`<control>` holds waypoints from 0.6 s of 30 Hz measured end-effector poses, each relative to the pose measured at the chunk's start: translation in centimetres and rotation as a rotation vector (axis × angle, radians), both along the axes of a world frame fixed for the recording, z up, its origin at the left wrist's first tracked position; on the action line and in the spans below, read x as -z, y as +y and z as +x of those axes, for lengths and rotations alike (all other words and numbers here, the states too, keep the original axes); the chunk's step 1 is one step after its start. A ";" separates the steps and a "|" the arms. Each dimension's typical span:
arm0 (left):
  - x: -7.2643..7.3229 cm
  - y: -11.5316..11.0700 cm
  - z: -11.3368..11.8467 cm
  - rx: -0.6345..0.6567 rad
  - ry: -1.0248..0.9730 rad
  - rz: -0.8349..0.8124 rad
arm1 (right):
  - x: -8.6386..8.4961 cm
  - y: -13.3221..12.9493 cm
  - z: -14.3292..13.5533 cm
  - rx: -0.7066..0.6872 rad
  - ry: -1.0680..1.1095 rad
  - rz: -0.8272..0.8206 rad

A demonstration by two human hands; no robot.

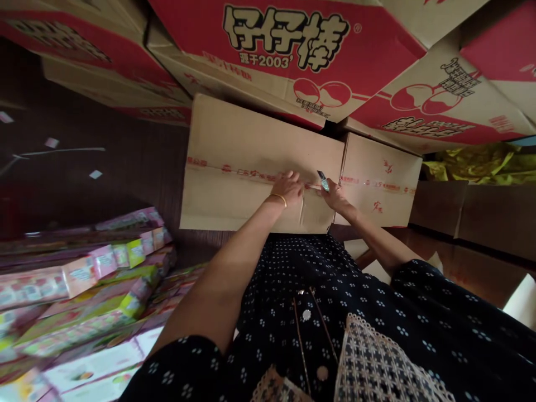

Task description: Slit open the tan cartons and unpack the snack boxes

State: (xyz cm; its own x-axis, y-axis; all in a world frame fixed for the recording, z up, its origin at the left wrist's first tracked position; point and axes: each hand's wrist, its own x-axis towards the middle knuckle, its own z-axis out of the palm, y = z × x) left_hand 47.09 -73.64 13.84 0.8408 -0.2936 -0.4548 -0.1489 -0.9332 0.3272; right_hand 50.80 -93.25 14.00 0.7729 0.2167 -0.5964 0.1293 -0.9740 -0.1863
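Observation:
A closed cardboard box [234, 206] lies in front of me, sealed along its middle seam with clear tape [253, 173] printed in red. My left hand [288, 187] rests on the box top by the tape, its fingers slightly bent and apart, with nothing visible in it. Over the right end of the same seam, my right hand [334, 195] is closed around a box cutter [323, 181]. The cutter's dark blade points up and away from me. Where the handle sits inside the fist is hidden.
A second taped box [379, 178] stands against the right end. Red and tan cartons [288, 42] are stacked behind. Colourful packets [100, 279] lie in piles at the left, and paper scraps [96, 174] on the dark floor [138, 167]. Yellow plastic [473, 162] shows at the right.

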 end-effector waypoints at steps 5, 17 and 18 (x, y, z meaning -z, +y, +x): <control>0.2 -1.3 1.2 0.003 0.058 0.033 | -0.3 0.0 -1.4 0.012 -0.059 0.028; -0.4 7.0 -1.7 -0.350 -0.021 0.158 | -3.1 0.9 -2.0 -0.092 0.036 -0.048; -0.4 9.1 -2.4 -0.453 -0.041 0.220 | -3.3 1.0 -1.5 -0.103 0.073 -0.065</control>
State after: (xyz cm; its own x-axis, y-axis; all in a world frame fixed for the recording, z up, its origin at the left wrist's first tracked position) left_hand 44.66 -64.52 14.20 0.8799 0.2040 -0.4291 0.2783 -0.9533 0.1174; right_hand 49.28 -92.30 17.27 0.7024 0.2520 -0.6656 0.2178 -0.9665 -0.1361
